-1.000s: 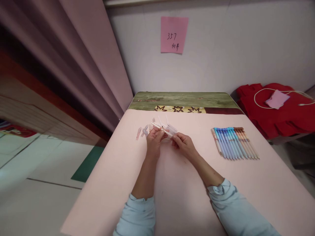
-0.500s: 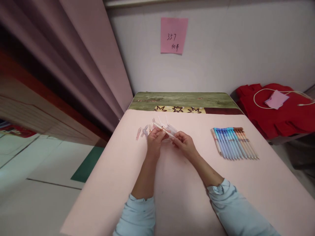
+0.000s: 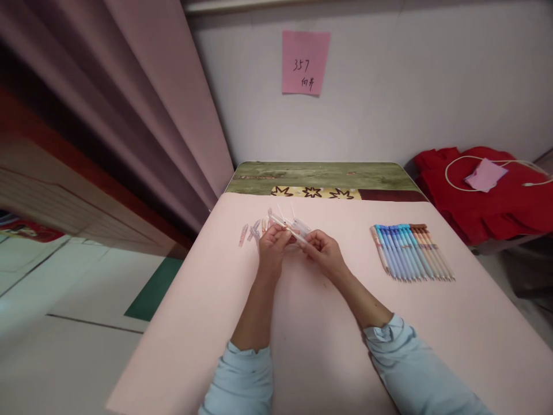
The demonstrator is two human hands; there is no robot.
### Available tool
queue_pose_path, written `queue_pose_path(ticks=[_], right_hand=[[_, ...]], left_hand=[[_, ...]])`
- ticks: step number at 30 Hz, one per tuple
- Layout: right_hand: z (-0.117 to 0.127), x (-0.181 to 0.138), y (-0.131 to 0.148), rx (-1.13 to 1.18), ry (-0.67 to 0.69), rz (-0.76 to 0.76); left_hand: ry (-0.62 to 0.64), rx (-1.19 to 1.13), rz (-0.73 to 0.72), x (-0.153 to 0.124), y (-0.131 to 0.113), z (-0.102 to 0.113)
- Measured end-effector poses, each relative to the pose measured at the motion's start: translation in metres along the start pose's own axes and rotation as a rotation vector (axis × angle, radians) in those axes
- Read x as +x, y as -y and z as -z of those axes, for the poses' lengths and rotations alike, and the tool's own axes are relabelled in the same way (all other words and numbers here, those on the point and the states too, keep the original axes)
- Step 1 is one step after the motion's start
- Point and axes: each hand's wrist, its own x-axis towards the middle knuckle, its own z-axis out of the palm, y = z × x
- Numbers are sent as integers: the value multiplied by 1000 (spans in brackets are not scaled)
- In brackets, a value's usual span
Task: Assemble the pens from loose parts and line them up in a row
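Observation:
My left hand (image 3: 273, 245) pinches a slim, pale pen (image 3: 296, 234) near its middle. The fingers of my right hand (image 3: 325, 252) are closed on its lower right end; the fingertips hide part of it. Just behind my hands lie thin white sticks (image 3: 280, 211) and pale, see-through tubes (image 3: 302, 225). Several small pinkish and greyish patterned pieces (image 3: 243, 233) are spread to the left of my left hand, too small to make out fully.
To the right, a row of blue and brown pens (image 3: 410, 252) lies side by side on the pale pink table cover (image 3: 319, 334). Past the table's right edge is a red cloth (image 3: 458, 202) with a white cable and pink paper slips (image 3: 486, 176). A wall stands behind the table.
Both hands stay in nearly the same place on the pen. My right hand has shifted very slightly at the pen's end.

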Motion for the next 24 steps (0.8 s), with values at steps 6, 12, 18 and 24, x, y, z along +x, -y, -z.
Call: queue_pose_path(ticks=[6,12,18,24], right_hand=[[2,-3,3,-64,72,-6],[0,-2,4,-45,8,10],[-1,-2,3,-29,12,19],[2,-3,1,-100,49,36]], left_hand=[[-1,24,-12,-1,-1,0],[-45,20,-8,-2,-1,-4],[-110,59,11,-2,-2,-5],[-72,89,2,-5,-8,-7]])
